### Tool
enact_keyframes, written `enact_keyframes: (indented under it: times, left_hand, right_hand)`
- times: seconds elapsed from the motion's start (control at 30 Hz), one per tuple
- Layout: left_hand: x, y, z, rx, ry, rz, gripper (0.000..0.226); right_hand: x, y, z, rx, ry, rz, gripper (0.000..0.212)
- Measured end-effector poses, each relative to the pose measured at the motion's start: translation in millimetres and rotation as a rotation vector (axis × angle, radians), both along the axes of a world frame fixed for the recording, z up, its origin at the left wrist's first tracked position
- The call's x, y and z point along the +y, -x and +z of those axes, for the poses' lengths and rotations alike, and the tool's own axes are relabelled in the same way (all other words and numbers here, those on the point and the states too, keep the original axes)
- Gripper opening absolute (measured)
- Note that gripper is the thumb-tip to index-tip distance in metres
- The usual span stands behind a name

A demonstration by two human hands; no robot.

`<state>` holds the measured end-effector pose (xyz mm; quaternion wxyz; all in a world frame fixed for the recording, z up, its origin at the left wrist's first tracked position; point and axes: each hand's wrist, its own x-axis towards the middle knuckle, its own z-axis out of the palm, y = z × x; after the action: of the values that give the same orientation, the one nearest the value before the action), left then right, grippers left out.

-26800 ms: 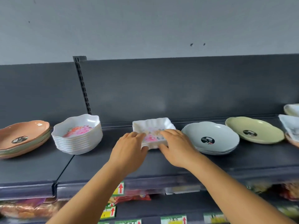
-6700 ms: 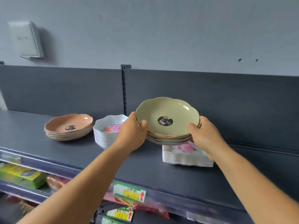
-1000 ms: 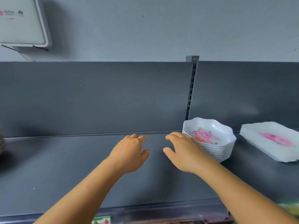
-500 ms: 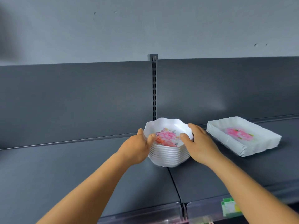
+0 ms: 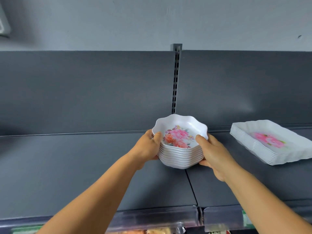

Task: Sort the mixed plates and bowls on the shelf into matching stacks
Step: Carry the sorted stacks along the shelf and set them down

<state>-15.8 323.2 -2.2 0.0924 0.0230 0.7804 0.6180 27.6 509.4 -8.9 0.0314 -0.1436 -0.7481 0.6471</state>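
Note:
A stack of several white scalloped bowls with a pink and orange flower print (image 5: 180, 146) stands on the dark grey shelf (image 5: 84, 174), over the seam between two shelf boards. My left hand (image 5: 149, 146) grips the stack's left side, thumb over the top rim. My right hand (image 5: 211, 152) grips its right side, thumb on the top rim and fingers under the lower bowls. To the right lies a stack of white rectangular plates with a pink flower (image 5: 271, 143), apart from my hands.
A slotted upright post (image 5: 175, 78) runs up the shelf's back panel behind the bowls. The shelf's front rail (image 5: 152, 218) has price-tag strips, and packaged goods show on the shelf below. A white wall box (image 5: 4, 22) hangs at the top left.
A second ago both hands hovered over bare shelf left of the bowls. They then closed on the bowl stack's sides and still grip it. My view has swung right and steadied.

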Motion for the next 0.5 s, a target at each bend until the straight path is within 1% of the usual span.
enact_keyframes:
  times: [0.13, 0.27, 0.5]
  left_hand:
    - [-33, -4, 0, 0.011, 0.011, 0.054, 0.032]
    - [-80, -11, 5, 0.044, 0.036, 0.131, 0.032]
    - [-185, -29, 11, 0.052, 0.070, 0.255, 0.033]
  right_hand:
    - [-28, 5, 0, 0.010, -0.003, 0.043, 0.027]
    - [-72, 12, 4, 0.020, 0.006, 0.096, 0.024]
    - [-175, 18, 8, 0.027, 0.043, 0.226, 0.030]
